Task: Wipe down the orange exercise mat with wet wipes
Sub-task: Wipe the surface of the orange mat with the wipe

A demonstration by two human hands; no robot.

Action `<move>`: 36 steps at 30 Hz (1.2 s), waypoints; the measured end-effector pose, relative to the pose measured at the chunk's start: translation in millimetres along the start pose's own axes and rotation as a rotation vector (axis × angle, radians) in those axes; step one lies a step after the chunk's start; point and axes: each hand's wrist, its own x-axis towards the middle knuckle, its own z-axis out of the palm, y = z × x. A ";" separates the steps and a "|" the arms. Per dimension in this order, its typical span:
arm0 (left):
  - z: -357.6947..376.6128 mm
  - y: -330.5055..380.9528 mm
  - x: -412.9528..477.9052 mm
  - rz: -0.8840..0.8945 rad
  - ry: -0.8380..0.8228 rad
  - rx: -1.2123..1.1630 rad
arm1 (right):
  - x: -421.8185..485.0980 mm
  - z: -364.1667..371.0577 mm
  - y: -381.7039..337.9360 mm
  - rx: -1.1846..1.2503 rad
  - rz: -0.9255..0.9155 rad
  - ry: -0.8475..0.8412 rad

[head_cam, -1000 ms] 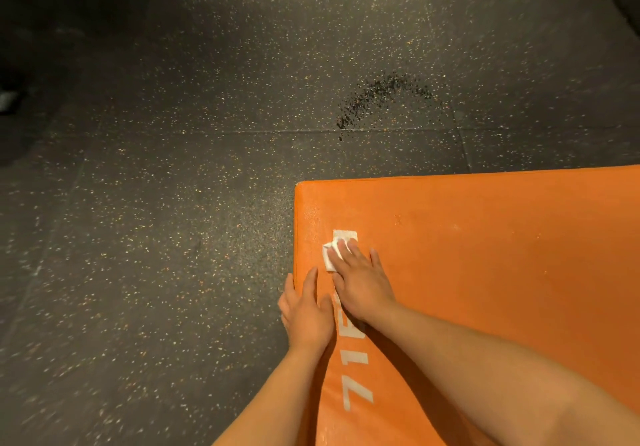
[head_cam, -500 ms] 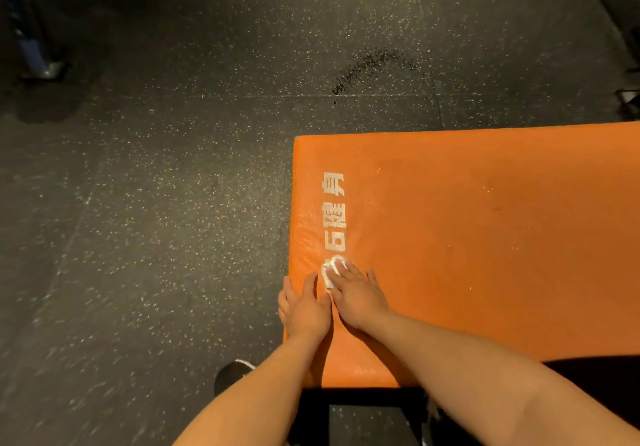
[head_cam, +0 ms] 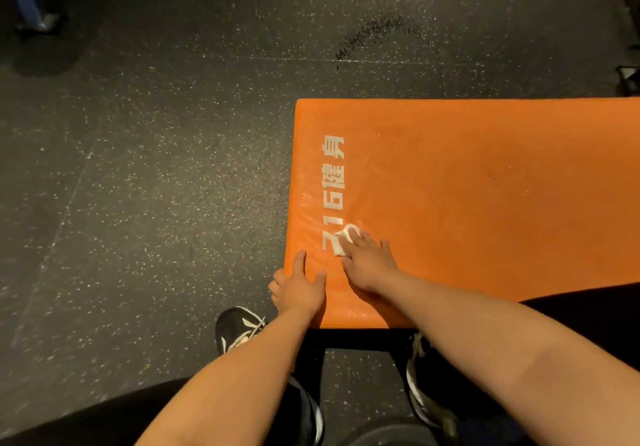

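Lying on the speckled floor (head_cam: 138, 168), one orange mat (head_cam: 485, 186) fills the right. Two hands: left hand (head_cam: 299, 290) rests open on its near-left edge; right hand (head_cam: 370, 265), fingers straight, presses one white wipe (head_cam: 343, 243) beside white lettering (head_cam: 334, 175) "716健身".

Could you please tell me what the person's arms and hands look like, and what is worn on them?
Both are bare: the left hand and right hand wear no gloves, and no ring, watch or band shows. The left forearm and right forearm are uncovered; no sleeve is visible.
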 end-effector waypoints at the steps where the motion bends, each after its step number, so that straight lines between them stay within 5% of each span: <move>1: -0.5 0.8 1.6 -0.001 0.021 -0.032 | -1.0 2.5 -4.4 0.021 0.003 0.002; 11: -21.0 9.7 13.8 0.168 0.271 -0.373 | -7.7 7.6 -29.7 0.159 -0.098 0.172; 23: -99.3 2.1 61.0 0.206 0.417 -0.342 | 16.6 -15.1 -87.8 0.220 -0.234 0.214; 32: -72.0 -23.0 55.0 0.136 0.249 -0.087 | 19.7 13.0 -82.6 0.265 -0.122 0.221; 36: -50.0 -23.7 48.0 0.243 0.167 -0.053 | 12.9 22.7 -80.4 0.275 -0.162 0.146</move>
